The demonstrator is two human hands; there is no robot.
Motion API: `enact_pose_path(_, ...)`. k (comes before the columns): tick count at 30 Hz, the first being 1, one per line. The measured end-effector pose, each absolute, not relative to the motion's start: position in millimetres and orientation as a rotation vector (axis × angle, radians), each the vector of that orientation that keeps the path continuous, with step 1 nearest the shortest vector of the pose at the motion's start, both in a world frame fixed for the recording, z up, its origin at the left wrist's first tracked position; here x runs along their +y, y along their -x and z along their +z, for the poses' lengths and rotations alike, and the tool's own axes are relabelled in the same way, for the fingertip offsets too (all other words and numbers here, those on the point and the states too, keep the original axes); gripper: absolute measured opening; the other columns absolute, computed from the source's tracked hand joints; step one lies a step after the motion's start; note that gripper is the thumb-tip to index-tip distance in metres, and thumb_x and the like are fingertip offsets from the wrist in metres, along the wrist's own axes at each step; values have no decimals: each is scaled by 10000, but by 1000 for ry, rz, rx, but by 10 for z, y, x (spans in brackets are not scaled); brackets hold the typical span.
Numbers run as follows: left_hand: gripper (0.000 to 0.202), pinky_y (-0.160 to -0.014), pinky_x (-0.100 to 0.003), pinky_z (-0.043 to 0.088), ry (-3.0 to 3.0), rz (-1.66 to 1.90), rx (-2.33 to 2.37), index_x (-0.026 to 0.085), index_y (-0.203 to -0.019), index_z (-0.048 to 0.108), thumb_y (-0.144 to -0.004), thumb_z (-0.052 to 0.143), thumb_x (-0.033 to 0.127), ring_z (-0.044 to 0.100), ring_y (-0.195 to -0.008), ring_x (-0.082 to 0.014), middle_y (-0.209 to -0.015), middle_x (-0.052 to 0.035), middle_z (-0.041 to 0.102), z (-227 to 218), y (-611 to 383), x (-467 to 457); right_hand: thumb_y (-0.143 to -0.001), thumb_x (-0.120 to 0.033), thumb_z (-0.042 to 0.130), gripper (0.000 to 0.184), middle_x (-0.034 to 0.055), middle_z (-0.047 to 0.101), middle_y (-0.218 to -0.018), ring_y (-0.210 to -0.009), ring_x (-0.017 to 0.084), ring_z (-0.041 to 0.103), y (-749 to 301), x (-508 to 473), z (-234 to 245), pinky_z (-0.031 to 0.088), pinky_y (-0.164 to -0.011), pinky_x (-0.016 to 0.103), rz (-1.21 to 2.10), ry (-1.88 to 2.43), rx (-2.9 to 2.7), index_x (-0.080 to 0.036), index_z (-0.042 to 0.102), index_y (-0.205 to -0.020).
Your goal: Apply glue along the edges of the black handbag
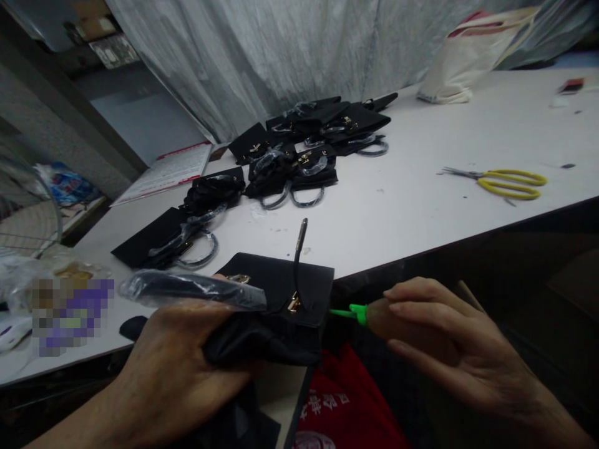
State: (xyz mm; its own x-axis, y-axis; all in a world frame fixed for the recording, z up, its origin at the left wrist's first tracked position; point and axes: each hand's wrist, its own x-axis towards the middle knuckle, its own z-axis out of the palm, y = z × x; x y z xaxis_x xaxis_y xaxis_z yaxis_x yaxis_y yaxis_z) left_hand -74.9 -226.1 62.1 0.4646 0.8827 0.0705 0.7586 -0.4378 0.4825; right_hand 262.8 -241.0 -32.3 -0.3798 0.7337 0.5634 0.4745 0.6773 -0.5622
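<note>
My left hand (pixel 178 362) grips a small black handbag (pixel 281 284) by its lower body, at the near edge of the table. The bag has gold clasps, and its handle (pixel 196 290) is wrapped in clear plastic. A thin black strap (pixel 299 252) with a metal end sticks up from its front. My right hand (pixel 440 343) is closed around a brownish squeeze bottle (pixel 397 324) with a green nozzle. The nozzle tip points left and lies close to the bag's right edge; whether it touches I cannot tell.
Several black handbags (pixel 299 162) with wrapped handles lie across the table (pixel 374 206). Yellow-handled scissors (pixel 510 183) rest at the right. A cream cloth bag (pixel 458 68) stands at the back. Printed sheets (pixel 168 171) lie at the back left, and red fabric (pixel 350 399) hangs below.
</note>
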Motion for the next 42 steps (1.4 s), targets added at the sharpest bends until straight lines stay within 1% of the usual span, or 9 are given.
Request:
enact_pose_path(6,124,-606,-263,525,-2396,398,1346,239,-868,656,-751,649,198,634,-777,-160,-883,9,667,635,738,-2276,-859,-172,692,328,86,560,-1175,-1066,160,608,-2639,-2409,-323,579,-837,204,398,912,-2033,-196,582,-1167)
enact_pose_path(12,141,-568,-246,508,-2467,447,1302,262,-827,636,-728,656,163,598,-682,-128,-805,27,610,627,709,-2282,-876,-240,684,270,65,580,-1127,-1029,150,621,-2618,-2399,-284,578,-813,194,460,921,-1994,-217,581,-1125)
enact_pose_path(16,133,-565,-265,499,-2460,440,1325,246,-857,637,-741,653,183,600,-702,-148,-828,7,615,578,731,-2275,-877,-229,671,271,72,577,-1121,-1009,154,625,-2561,-2400,-286,588,-776,202,468,930,-2051,-215,582,-1132)
enact_pose_path(21,59,-540,-257,480,-2451,447,1339,229,-814,631,-760,640,206,587,-684,-145,-804,2,599,558,732,-2273,-863,-195,685,301,93,574,-1141,-1026,161,614,-2558,-2402,-342,579,-798,213,390,942,-2010,-191,586,-1146)
enact_pose_path(26,77,-547,-232,483,-2486,460,1354,229,-816,628,-751,659,201,587,-676,-128,-801,16,596,541,734,-2266,-879,-247,681,265,67,588,-1122,-1014,155,626,-2557,-2388,-316,583,-790,209,521,937,-1993,-229,585,-1124)
enact_pose_path(29,65,-547,-228,486,-2513,447,1366,231,-816,624,-763,660,220,585,-670,-124,-789,23,590,535,752,-2268,-876,-252,685,264,60,599,-1113,-1001,152,632,-2546,-2363,-286,582,-772,201,502,949,-1989,-235,587,-1121)
enact_pose_path(32,59,-542,-236,487,-2513,421,1358,227,-812,623,-764,654,217,587,-660,-127,-781,20,584,539,766,-2272,-867,-242,687,246,65,604,-1093,-977,156,637,-2541,-2336,-280,583,-750,208,476,956,-1988,-225,597,-1095)
enact_pose_path(36,76,-547,-254,497,-2489,407,1353,221,-848,634,-774,651,233,604,-677,-140,-809,4,589,542,773,-2270,-857,-250,695,271,58,615,-1100,-971,168,652,-2549,-2325,-272,597,-749,233,589,918,-1991,-249,593,-1108)
enact_pose_path(42,39,-533,-271,483,-2410,389,1341,228,-830,619,-791,623,224,599,-670,-149,-789,1,590,528,784,-2272,-851,-258,703,255,55,622,-1086,-957,163,651,-2589,-2345,-271,588,-743,217,512,977,-1996,-239,611,-1088)
